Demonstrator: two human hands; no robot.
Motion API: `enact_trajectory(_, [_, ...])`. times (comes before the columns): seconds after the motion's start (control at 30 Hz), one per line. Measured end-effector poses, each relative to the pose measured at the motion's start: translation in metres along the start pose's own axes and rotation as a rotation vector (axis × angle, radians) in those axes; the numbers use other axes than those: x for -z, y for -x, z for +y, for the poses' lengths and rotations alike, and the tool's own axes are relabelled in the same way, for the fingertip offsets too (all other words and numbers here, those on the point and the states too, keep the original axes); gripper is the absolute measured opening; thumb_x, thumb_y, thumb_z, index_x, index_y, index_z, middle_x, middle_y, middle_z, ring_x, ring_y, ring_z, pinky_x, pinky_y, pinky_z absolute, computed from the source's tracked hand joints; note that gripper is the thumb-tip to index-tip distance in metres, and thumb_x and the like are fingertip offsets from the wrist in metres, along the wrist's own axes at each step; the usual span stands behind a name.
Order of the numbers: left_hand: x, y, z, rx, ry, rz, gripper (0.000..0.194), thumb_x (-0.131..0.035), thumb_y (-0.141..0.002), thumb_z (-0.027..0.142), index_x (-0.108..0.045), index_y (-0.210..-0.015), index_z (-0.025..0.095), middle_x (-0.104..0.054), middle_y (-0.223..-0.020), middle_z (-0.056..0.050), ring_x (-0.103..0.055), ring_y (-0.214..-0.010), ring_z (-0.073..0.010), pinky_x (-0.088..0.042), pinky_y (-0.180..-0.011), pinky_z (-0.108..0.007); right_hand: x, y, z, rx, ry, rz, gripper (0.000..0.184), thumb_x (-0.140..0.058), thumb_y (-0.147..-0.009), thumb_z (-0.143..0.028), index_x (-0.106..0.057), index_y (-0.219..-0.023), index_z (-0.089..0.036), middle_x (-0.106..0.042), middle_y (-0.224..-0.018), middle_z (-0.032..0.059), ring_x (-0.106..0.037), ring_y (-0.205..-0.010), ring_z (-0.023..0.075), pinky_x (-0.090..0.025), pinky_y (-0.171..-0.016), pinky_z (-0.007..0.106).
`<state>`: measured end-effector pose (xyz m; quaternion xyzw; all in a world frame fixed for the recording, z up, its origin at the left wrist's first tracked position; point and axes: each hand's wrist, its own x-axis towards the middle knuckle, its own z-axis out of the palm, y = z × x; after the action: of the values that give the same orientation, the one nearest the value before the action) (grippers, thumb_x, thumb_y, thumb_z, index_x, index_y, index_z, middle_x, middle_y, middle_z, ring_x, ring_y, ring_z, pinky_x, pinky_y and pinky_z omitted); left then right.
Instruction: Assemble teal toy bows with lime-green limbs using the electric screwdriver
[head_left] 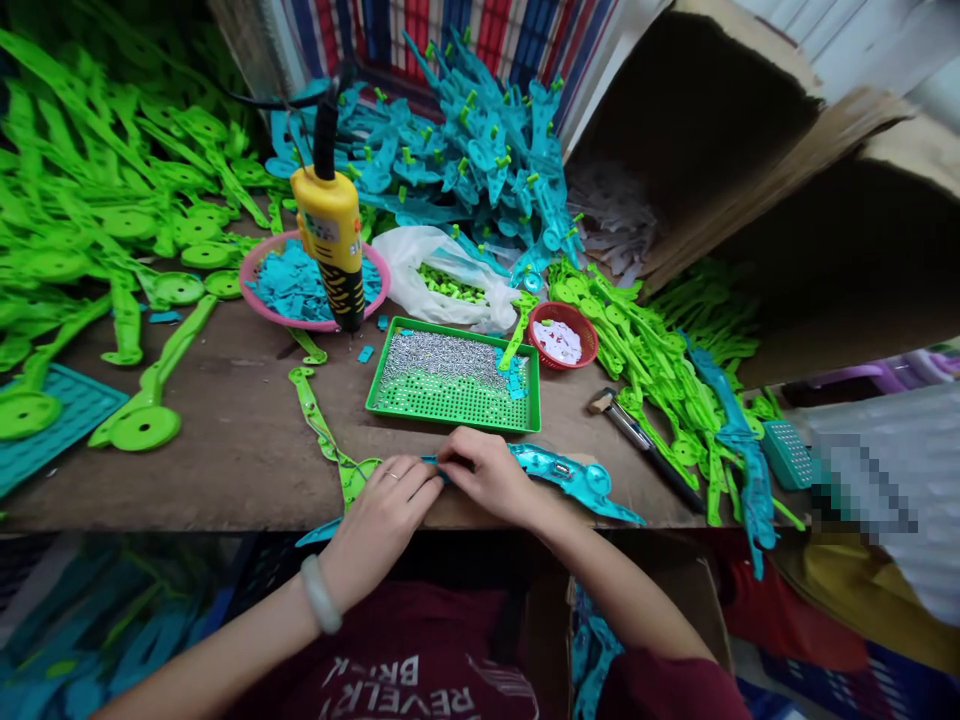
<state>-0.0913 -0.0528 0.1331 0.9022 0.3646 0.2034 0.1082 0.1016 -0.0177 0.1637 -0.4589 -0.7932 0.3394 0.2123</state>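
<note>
At the near edge of the wooden table [240, 450], my left hand [386, 520] and my right hand [491, 478] meet on a long teal plastic part [577, 480]. Both pinch it where it lies across the edge, fingertips almost touching. A green plastic part [319, 420] of the same long shape lies just left of my left hand, its round end under my fingers. Right behind my hands sits a green mesh tray [457, 405] holding a heap of small silver screws [439, 358].
A yellow electric screwdriver [334, 235] hangs over a pink bowl [259, 300] of teal bits. Green parts [90, 200] pile up at left, teal ones [480, 150] at the back, more green parts [652, 350] at right. A red bowl [589, 340], a hammer [637, 435] and cardboard boxes [750, 150] stand nearby.
</note>
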Motion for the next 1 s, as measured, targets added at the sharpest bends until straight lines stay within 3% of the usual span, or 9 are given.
enact_trajectory(0.2, [0.003,-0.003,0.002,-0.040,-0.085,0.011,0.024,-0.048,-0.094,0.009,-0.063,-0.113,0.014,-0.062,-0.096,-0.007,-0.056,-0.096,-0.0250,-0.045,-0.099,-0.048,0.005,0.012,0.001,0.045,0.158,-0.006,0.015,-0.051,-0.095,-0.009,-0.063,-0.096,-0.017,-0.060,-0.096,0.0065,-0.056,-0.092,0.0168,-0.048,-0.082,0.029])
enact_trajectory(0.33, [0.005,-0.005,0.000,-0.048,-0.093,0.004,0.021,-0.052,-0.092,0.009,-0.064,-0.109,0.013,-0.061,-0.091,-0.006,-0.055,-0.093,-0.0252,-0.045,-0.098,-0.048,0.006,0.016,-0.001,0.003,0.281,0.004,0.015,-0.047,-0.097,-0.014,-0.061,-0.095,-0.017,-0.054,-0.103,0.0081,-0.053,-0.084,0.0157,-0.046,-0.072,0.028])
enact_trajectory(0.57, [0.004,-0.002,0.010,0.001,-0.196,0.000,0.027,-0.043,-0.093,0.005,-0.064,-0.108,0.012,-0.062,-0.093,-0.009,-0.056,-0.094,-0.0260,-0.044,-0.100,-0.049,-0.005,0.011,-0.005,0.015,0.567,-0.050,0.020,-0.045,-0.100,-0.017,-0.056,-0.084,-0.018,-0.052,-0.088,0.0053,-0.045,-0.082,0.0183,-0.038,-0.071,0.029])
enact_trajectory(0.73, [0.000,-0.001,0.018,0.117,-0.215,0.062,0.025,-0.044,-0.094,0.008,-0.065,-0.106,0.015,-0.065,-0.103,-0.013,-0.057,-0.098,-0.0283,-0.046,-0.089,-0.047,-0.005,0.019,-0.003,0.018,0.545,-0.021,0.021,-0.041,-0.101,-0.016,-0.059,-0.091,-0.017,-0.054,-0.093,0.0068,-0.046,-0.085,0.0185,-0.040,-0.073,0.029])
enact_trajectory(0.87, [-0.004,0.001,0.017,0.132,-0.138,0.125,0.023,-0.045,-0.097,0.010,-0.065,-0.108,0.014,-0.070,-0.103,-0.011,-0.060,-0.099,-0.0266,-0.043,-0.089,-0.045,-0.004,0.025,0.005,0.049,0.494,-0.009,0.024,-0.038,-0.102,-0.016,-0.062,-0.099,-0.016,-0.055,-0.093,0.0082,-0.047,-0.086,0.0190,-0.042,-0.074,0.030])
enact_trajectory(1.0, [-0.011,0.008,0.015,0.087,-0.065,0.231,0.030,-0.042,-0.100,0.010,-0.060,-0.124,0.011,-0.073,-0.104,-0.009,-0.062,-0.104,-0.0241,-0.039,-0.096,-0.045,-0.005,0.027,0.011,0.080,0.446,0.016,0.026,-0.037,-0.101,-0.015,-0.063,-0.098,-0.015,-0.056,-0.093,0.0089,-0.049,-0.086,0.0185,-0.043,-0.075,0.030])
